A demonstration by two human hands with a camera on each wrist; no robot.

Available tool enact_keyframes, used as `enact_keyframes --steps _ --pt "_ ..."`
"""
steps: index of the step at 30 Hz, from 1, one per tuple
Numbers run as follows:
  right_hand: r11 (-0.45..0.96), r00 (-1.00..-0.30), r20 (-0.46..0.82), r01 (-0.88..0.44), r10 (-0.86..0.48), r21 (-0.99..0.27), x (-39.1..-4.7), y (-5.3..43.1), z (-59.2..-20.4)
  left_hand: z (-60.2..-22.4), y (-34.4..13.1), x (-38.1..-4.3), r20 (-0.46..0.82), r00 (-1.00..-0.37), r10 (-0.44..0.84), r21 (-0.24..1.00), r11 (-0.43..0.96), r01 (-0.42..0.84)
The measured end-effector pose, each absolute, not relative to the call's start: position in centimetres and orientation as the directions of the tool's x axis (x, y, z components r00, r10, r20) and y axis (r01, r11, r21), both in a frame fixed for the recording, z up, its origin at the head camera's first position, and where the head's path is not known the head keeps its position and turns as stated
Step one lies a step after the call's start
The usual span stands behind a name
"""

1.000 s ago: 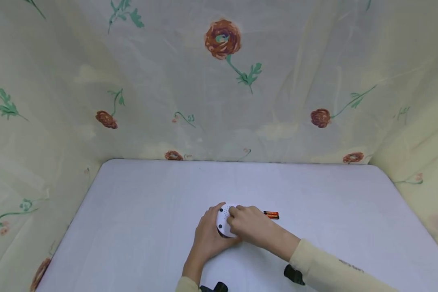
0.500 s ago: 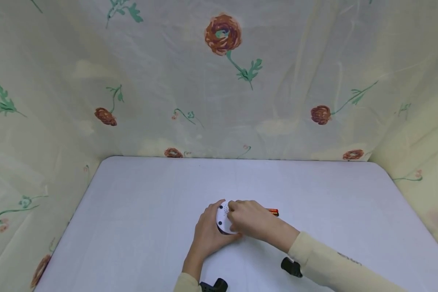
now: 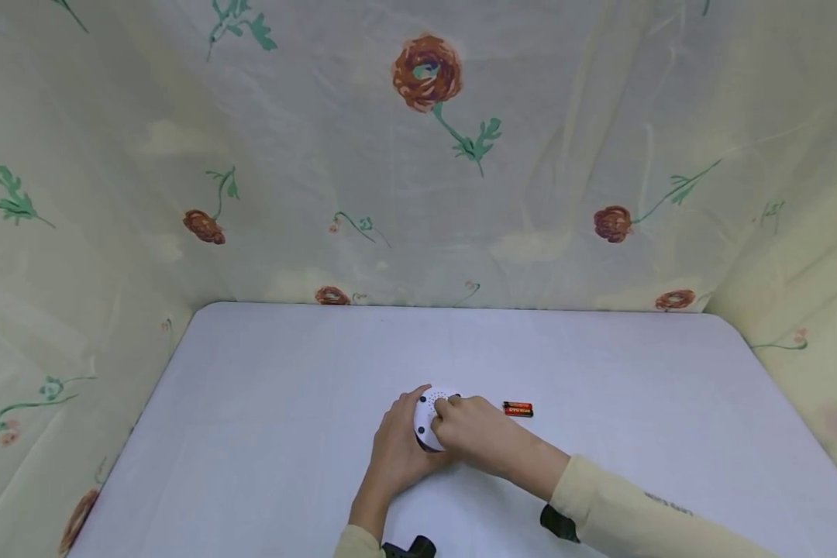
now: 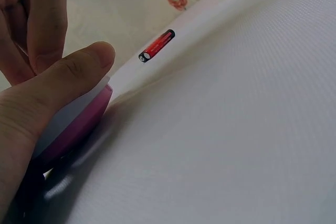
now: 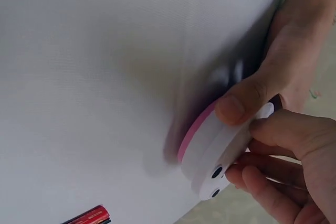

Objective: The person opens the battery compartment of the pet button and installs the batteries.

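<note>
A round white device [image 3: 425,415] with a pink rim [image 4: 86,121] has small holes and dark round feet on its upturned face. My left hand [image 3: 399,448] grips it around the side, its thumb along the near edge. Bent fingers of my right hand [image 3: 484,435] are at the face, covering its right part; in the right wrist view the thumb and fingertips [image 5: 236,174] meet the white surface [image 5: 210,148]. I cannot tell whether they pinch something small there. Beyond the right hand, two red-and-black batteries [image 3: 518,409] lie side by side.
The white-covered table [image 3: 286,387] extends around the hands. Floral fabric [image 3: 516,217] hangs behind it and at both sides. Black wrist mounts [image 3: 559,523] sit under the sleeves near the table's front.
My right hand has shifted slightly over the device's face, toward the near side, and the batteries now show fully. The left hand keeps its grip, and the device stays in place.
</note>
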State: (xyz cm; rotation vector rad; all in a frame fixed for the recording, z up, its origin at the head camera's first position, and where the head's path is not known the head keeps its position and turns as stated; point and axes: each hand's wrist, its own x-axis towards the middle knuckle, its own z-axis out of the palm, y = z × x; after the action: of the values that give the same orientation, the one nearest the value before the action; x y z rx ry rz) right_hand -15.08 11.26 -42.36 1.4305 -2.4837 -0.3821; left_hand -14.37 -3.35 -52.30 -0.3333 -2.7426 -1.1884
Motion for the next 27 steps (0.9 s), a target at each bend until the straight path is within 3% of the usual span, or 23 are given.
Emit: enact_keyframes --steps 15,27 --pt "0.452 -0.459 0.094 -0.782 -0.884 0.429 -14.3 11.09 -42.81 -52.09 -3.15 -14.19 0.195 -0.971 0.138 0.677 0.698 0.235" --pt "0.541 -0.521 0.149 -0.792 -0.84 0.284 -14.61 11.89 -42.68 -52.16 -3.22 -14.28 0.205 -0.968 0.146 0.702 0.667 0.249"
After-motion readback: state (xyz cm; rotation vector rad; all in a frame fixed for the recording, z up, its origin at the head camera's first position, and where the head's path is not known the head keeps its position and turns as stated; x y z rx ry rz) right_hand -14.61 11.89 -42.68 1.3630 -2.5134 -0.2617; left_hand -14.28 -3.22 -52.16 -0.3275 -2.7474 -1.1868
